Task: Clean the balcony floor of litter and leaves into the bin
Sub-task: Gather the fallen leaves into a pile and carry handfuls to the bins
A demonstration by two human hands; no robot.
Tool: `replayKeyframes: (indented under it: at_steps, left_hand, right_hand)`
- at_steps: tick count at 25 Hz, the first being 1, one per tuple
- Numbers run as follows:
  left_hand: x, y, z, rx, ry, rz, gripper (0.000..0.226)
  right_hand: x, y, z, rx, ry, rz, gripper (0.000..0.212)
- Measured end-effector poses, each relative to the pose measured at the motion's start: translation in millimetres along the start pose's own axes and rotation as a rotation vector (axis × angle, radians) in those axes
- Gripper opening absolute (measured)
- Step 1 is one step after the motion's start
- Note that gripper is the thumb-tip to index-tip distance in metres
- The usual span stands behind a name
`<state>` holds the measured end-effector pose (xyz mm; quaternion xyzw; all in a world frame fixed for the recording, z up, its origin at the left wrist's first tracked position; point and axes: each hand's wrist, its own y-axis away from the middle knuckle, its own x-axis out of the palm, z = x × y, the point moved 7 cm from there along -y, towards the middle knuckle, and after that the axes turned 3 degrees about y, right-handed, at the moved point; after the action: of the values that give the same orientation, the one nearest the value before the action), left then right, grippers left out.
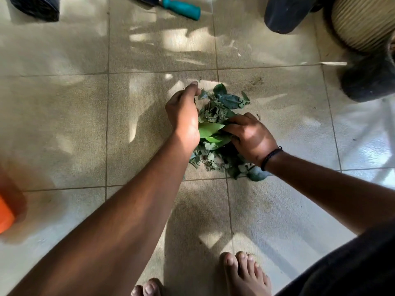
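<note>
- I see a heap of crinkly green leaves (222, 116) on the rough tiled floor (64, 116).
- My left hand (183, 116) cups one side, fingers curled.
- My right hand (250, 135) grips the other.
- A teal-handled tool (181, 7) lies far off.

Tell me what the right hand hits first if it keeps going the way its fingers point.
The right hand points left across the leaf pile; past the leaves it would likely meet the left hand, though depth is unclear.

Both arms reach down; the left hand (183, 116) stands edge-on with curved fingers, while the right hand (251, 136) presses palm-down, fingers curled, opposite it.
</note>
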<state>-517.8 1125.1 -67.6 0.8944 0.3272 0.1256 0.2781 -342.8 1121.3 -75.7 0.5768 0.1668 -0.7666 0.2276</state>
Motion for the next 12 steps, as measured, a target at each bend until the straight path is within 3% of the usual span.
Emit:
replayKeyframes:
  at_steps: [5, 9, 12]
  left_hand:
    - [21.6, 2.0, -5.5, 0.167, -0.021, 0.098, 0.022]
    - [40.1, 16.2, -3.0, 0.187, 0.008, 0.19, 0.023]
    - [41.4, 19.8, -6.6, 0.216, -0.055, 0.15, 0.029]
  right_hand:
    - [-45.8, -30.0, -0.4, 0.148, -0.369, -0.198, 0.036]
    - [-62.0, -42.0, 11.7, 0.289, -0.739, -0.25, 0.041]
    - [-60.9, -42.5, 10.4, 0.39, -0.908, -0.268, 0.044]
